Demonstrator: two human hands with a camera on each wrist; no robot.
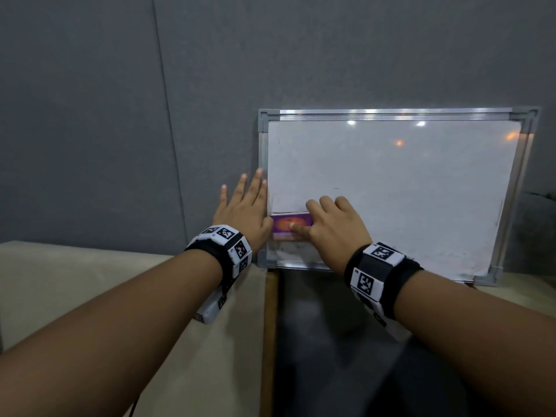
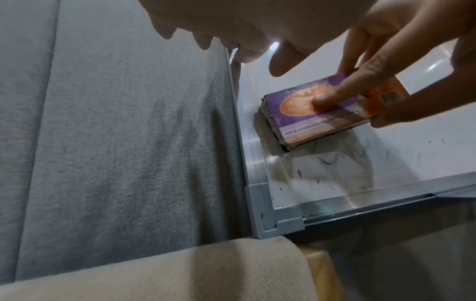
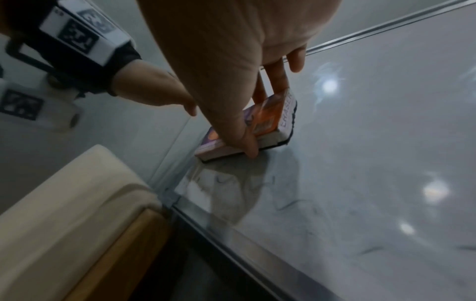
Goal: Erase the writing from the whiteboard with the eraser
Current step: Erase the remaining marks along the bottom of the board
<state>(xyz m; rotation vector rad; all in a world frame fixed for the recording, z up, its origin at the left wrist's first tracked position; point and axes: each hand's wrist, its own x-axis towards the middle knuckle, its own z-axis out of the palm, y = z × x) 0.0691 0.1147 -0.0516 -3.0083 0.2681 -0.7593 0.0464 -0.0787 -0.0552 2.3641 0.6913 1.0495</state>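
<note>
Right hand point(image 1: 334, 224): fingers curled, grasping purple-and-orange rectangular block eraser point(image 1: 285, 227), pressing it on board.
Left hand point(image 1: 243, 210): flat, fingers straight, against frame's 9 o'clock edge.
Eraser: 7 o'clock corner of aluminium-framed white whiteboard point(image 1: 406, 188).

Open whiteboard point(image 1: 391, 191) rightward of eraser point(image 1: 285, 225); frame edge point(image 1: 263, 182) and left hand point(image 1: 243, 206) close leftward.

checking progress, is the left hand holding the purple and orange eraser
No, the right hand grips the purple and orange eraser; the left hand lies flat.
</note>
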